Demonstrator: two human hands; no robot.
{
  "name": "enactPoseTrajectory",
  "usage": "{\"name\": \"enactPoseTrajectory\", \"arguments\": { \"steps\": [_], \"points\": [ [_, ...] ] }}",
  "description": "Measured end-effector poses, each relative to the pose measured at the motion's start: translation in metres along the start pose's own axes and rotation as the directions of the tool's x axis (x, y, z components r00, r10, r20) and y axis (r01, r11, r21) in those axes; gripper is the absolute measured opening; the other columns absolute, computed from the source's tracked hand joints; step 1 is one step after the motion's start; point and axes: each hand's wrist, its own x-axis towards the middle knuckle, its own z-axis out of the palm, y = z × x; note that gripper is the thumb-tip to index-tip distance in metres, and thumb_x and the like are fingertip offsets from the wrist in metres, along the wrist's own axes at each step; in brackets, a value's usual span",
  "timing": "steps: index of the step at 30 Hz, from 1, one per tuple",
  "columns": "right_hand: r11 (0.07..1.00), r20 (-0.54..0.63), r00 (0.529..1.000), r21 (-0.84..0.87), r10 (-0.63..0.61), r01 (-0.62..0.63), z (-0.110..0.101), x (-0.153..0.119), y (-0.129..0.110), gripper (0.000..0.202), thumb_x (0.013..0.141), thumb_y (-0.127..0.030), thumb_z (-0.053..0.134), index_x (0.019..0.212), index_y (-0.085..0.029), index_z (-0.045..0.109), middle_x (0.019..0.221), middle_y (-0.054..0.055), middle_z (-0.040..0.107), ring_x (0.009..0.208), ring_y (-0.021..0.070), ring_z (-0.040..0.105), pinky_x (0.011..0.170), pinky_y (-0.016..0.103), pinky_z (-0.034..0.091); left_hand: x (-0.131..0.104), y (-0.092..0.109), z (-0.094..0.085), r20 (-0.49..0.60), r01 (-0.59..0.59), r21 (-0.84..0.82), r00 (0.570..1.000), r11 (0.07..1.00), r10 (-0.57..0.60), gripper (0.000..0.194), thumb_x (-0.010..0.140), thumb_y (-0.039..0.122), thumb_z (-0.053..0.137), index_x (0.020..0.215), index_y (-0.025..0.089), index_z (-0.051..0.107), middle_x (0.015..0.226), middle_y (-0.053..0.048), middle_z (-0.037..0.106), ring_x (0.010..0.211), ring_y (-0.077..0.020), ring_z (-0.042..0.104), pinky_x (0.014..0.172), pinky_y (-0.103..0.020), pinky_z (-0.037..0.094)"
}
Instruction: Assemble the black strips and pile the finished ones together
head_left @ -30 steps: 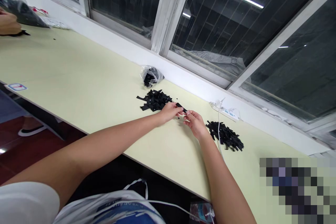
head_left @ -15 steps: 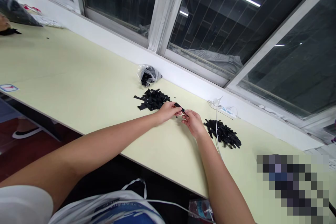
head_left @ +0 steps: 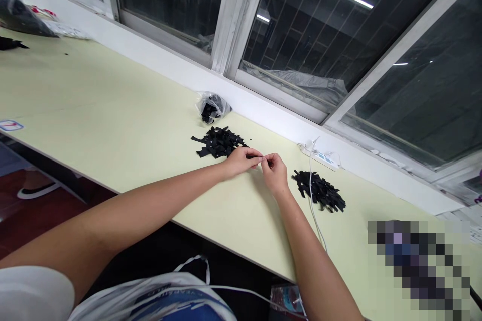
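Note:
My left hand (head_left: 243, 160) is closed in a pinch, its fingertips meeting those of my right hand (head_left: 274, 170), which is pinched too. A bit of black strip (head_left: 253, 156) shows between the fingers of my left hand; most of it is hidden. What my right fingertips grip is covered by the fingers. Just behind and left of my left hand lies a pile of black strips (head_left: 218, 141). A second pile of black strips (head_left: 324, 193) lies to the right of my right hand, with a white cable (head_left: 311, 185) across it.
A clear bag of black pieces (head_left: 214, 108) stands by the wall. Near the windows lies a white power strip (head_left: 324, 158). A dark bag (head_left: 24, 15) is at the far left. A pixelated dark object (head_left: 417, 266) lies on the table (head_left: 113, 105) at right.
My fingertips have come together and now cover most of the black strip, which showed between them before. A hand at the far left edge has left the view.

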Motion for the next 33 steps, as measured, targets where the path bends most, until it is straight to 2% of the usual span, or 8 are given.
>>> {"name": "enactPoseTrajectory", "arguments": {
  "steps": [5, 12, 15, 20, 23, 26, 33],
  "points": [
    [0.994, 0.016, 0.999, 0.099, 0.047, -0.048, 0.003, 0.003, 0.006, 0.026, 0.081, -0.048, 0.062, 0.082, -0.022, 0.06, 0.067, 0.0, 0.061, 0.057, 0.0148, 0.05, 0.055, 0.028, 0.04, 0.001, 0.0, -0.004, -0.023, -0.012, 0.096, 1.0, 0.995, 0.015, 0.022, 0.078, 0.03, 0.068, 0.091, 0.013, 0.075, 0.074, -0.005, 0.07, 0.067, -0.0143, 0.063, 0.066, -0.027, 0.052],
    [0.962, -0.012, 0.992, 0.245, 0.124, -0.118, 0.003, 0.005, 0.006, 0.037, 0.072, -0.051, 0.072, 0.087, -0.022, 0.054, 0.061, -0.005, 0.055, 0.05, 0.0115, 0.045, 0.049, 0.026, 0.038, 0.0, 0.0, -0.003, -0.085, -0.112, 0.325, 0.985, 0.939, 0.148, 0.017, 0.082, 0.028, 0.063, 0.085, 0.014, 0.072, 0.086, -0.006, 0.073, 0.074, -0.0156, 0.064, 0.067, -0.026, 0.051],
    [0.959, -0.02, 0.992, 0.259, 0.122, -0.113, 0.003, 0.004, 0.003, 0.036, 0.072, -0.049, 0.072, 0.089, -0.022, 0.054, 0.062, -0.005, 0.054, 0.05, 0.0106, 0.043, 0.048, 0.026, 0.037, 0.001, -0.003, -0.002, -0.067, -0.128, 0.311, 0.986, 0.942, 0.156, 0.017, 0.083, 0.029, 0.062, 0.086, 0.014, 0.071, 0.085, -0.006, 0.072, 0.074, -0.0153, 0.064, 0.068, -0.025, 0.051],
    [0.955, -0.021, 0.991, 0.268, 0.135, -0.124, 0.003, 0.004, 0.003, 0.037, 0.073, -0.049, 0.072, 0.09, -0.022, 0.055, 0.063, -0.005, 0.054, 0.05, 0.01, 0.043, 0.047, 0.025, 0.037, 0.002, -0.006, -0.002, -0.025, -0.098, 0.187, 0.994, 0.977, 0.104, 0.019, 0.082, 0.031, 0.066, 0.086, 0.013, 0.069, 0.082, -0.007, 0.072, 0.075, -0.0157, 0.066, 0.071, -0.027, 0.053],
    [0.942, 0.01, 0.99, 0.307, 0.138, -0.135, 0.003, 0.004, 0.002, 0.038, 0.073, -0.05, 0.072, 0.09, -0.021, 0.056, 0.06, -0.005, 0.054, 0.05, 0.0108, 0.046, 0.048, 0.025, 0.04, 0.004, -0.008, -0.004, -0.048, -0.087, 0.2, 0.994, 0.976, 0.098, 0.018, 0.081, 0.03, 0.065, 0.086, 0.013, 0.068, 0.08, -0.006, 0.071, 0.074, -0.0157, 0.066, 0.069, -0.027, 0.052],
    [0.924, 0.033, 0.989, 0.355, 0.143, -0.145, 0.002, 0.004, -0.003, 0.039, 0.072, -0.05, 0.072, 0.091, -0.02, 0.058, 0.064, -0.003, 0.058, 0.054, 0.0118, 0.052, 0.05, 0.026, 0.046, 0.004, -0.008, -0.005, -0.08, -0.131, 0.275, 0.984, 0.953, 0.158, 0.015, 0.083, 0.028, 0.063, 0.087, 0.014, 0.067, 0.079, -0.004, 0.071, 0.073, -0.0156, 0.065, 0.069, -0.027, 0.051],
    [0.915, 0.028, 0.993, 0.387, 0.112, -0.114, -0.001, 0.003, -0.01, 0.035, 0.072, -0.045, 0.072, 0.093, -0.019, 0.059, 0.074, -0.002, 0.061, 0.06, 0.0123, 0.057, 0.052, 0.026, 0.049, 0.001, 0.0, -0.007, -0.04, -0.274, 0.403, 0.948, 0.873, 0.316, 0.016, 0.089, 0.031, 0.058, 0.088, 0.016, 0.064, 0.081, -0.002, 0.068, 0.076, -0.0151, 0.062, 0.07, -0.027, 0.048]
  ]
}}
